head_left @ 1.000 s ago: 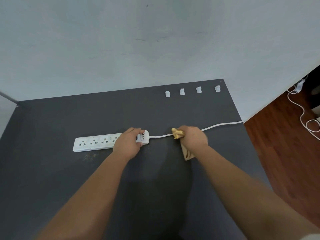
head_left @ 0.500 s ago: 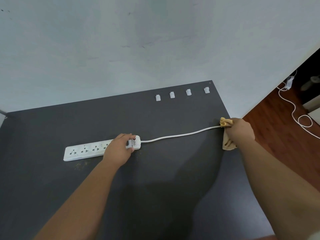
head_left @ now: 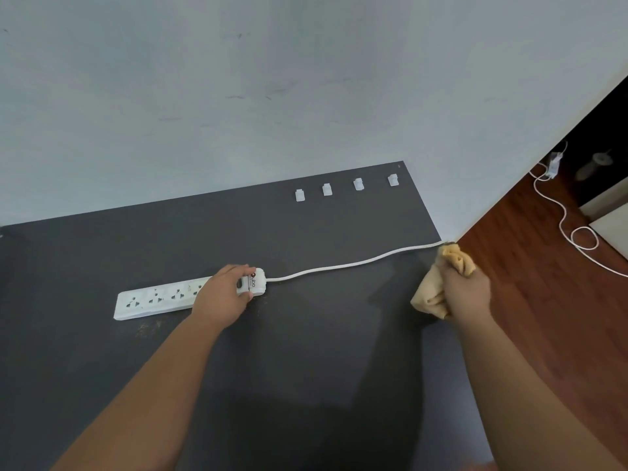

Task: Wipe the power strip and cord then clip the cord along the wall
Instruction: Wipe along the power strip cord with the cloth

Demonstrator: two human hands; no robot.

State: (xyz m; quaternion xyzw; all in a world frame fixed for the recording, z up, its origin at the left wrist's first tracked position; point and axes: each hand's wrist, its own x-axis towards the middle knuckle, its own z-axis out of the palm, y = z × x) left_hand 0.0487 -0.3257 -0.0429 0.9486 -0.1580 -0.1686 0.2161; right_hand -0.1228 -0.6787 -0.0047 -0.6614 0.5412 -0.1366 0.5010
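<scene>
- Power strip [head_left: 159, 297] pinned to bench [head_left: 306, 351] under left hand [head_left: 221, 294], fingers curled over it.
- Cloth [head_left: 438, 283] bunched in right hand [head_left: 467, 290] at cord [head_left: 339, 266] far-right end: wipe judged nearly done.
- Clips [head_left: 343, 188] by the wall empty; clipping left.

power strip [head_left: 159, 298] partly hidden under left hand [head_left: 222, 294], cord [head_left: 353, 264] end hidden past wall corner

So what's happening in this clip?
A person is cleaning a power strip on a dark mat. The left hand pins the strip's cord end; the right hand holds a yellow cloth at the cord's far end. Four wall clips sit empty.
</scene>
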